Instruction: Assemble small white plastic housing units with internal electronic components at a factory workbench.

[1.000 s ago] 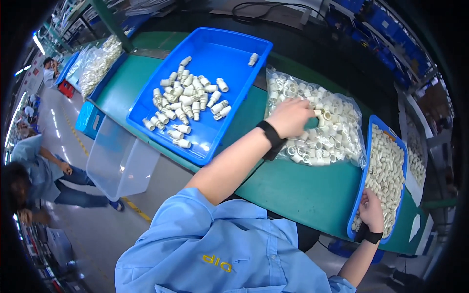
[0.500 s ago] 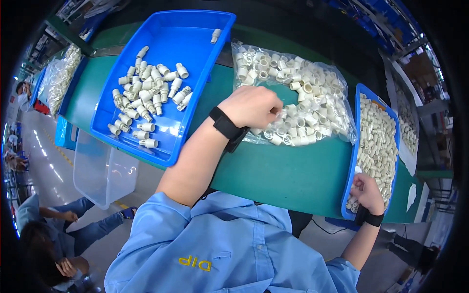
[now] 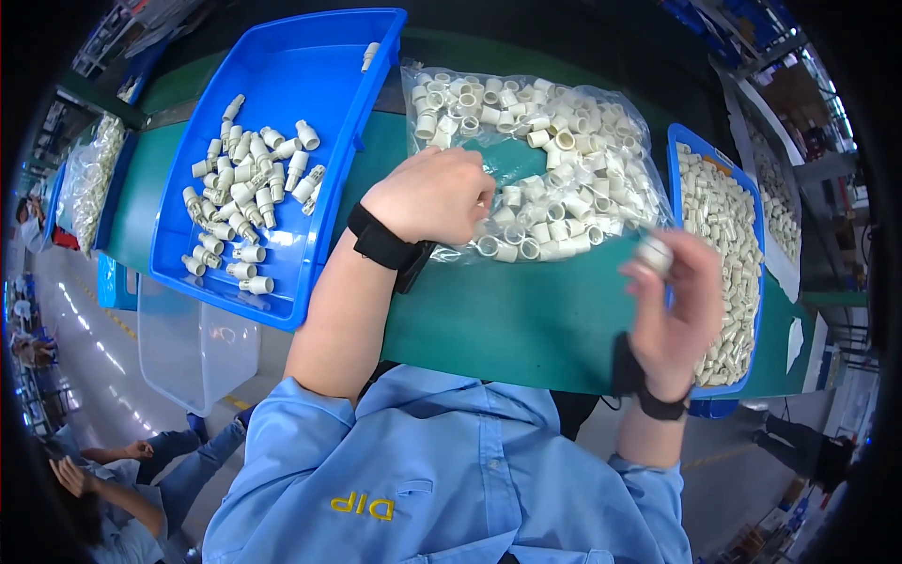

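My left hand (image 3: pixel 437 197) is closed at the near left of a clear plastic bag (image 3: pixel 526 155) filled with short white plastic sleeves (image 3: pixel 565 140). Its fingertips curl under, and whatever they hold is hidden. My right hand (image 3: pixel 678 315), blurred by motion, pinches a small white plastic fitting (image 3: pixel 655 254) between thumb and fingers. It is over the near left edge of a blue tray (image 3: pixel 674 150) heaped with cream-white fittings (image 3: pixel 719 244). Left of my left arm, a larger blue tray (image 3: pixel 310 56) contains a loose pile of longer, assembled-looking white fittings (image 3: pixel 249 188).
Everything stands on a green work surface (image 3: pixel 507 329). A clear plastic bin (image 3: pixel 197 348) is below the big tray's near side. More white parts in bags (image 3: pixel 89 179) lie at the far left. At the lower left, another person (image 3: pixel 132 479) sits.
My right hand has risen from the right tray and moved left, bringing up a white fitting. My left hand stays closed by the bag. The whole view has shifted slightly.
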`<state>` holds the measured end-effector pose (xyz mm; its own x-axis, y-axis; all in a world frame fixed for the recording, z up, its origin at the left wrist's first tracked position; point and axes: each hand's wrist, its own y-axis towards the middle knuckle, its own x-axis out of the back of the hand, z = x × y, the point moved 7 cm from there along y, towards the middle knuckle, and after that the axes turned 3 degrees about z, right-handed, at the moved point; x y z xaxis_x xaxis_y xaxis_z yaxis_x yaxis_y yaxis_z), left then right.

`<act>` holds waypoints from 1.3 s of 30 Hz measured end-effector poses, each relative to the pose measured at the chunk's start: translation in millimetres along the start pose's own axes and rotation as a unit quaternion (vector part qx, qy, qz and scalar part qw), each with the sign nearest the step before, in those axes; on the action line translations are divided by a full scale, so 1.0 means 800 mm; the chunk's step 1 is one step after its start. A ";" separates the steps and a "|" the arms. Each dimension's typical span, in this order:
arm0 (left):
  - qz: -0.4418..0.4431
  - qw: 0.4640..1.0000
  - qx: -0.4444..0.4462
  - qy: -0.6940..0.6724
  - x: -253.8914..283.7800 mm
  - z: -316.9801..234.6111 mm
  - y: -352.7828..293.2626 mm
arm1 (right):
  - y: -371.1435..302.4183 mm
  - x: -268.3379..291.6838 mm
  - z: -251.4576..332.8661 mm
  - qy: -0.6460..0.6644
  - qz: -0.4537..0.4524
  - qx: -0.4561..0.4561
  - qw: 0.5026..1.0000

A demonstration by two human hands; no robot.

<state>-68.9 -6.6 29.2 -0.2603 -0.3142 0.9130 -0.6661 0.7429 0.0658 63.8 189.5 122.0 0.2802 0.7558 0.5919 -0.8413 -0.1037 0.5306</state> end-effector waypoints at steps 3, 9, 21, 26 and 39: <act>0.051 0.998 0.035 0.007 -0.001 -0.005 0.005 | 0.047 -0.063 -0.005 0.073 -0.005 -0.013 0.997; -0.165 0.986 -0.031 0.002 0.031 -0.022 0.014 | 0.043 -0.112 -0.096 0.169 0.061 -0.116 0.977; -0.278 0.932 -0.087 -0.215 0.040 -0.050 0.014 | 0.010 -0.103 -0.089 0.328 -0.112 -0.017 0.938; -0.263 0.834 -0.087 -0.477 0.016 -0.045 0.019 | 0.007 -0.101 -0.082 0.364 -0.144 0.032 0.920; -0.257 0.944 -0.141 -0.149 0.031 -0.045 0.025 | 0.014 -0.088 -0.058 0.173 -0.097 0.141 0.970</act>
<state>-63.6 21.9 67.4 -0.1671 -0.7975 0.5797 -0.5557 0.5619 0.6128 13.4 165.4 58.3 0.2068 0.9455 0.2514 -0.6144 -0.0745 0.7854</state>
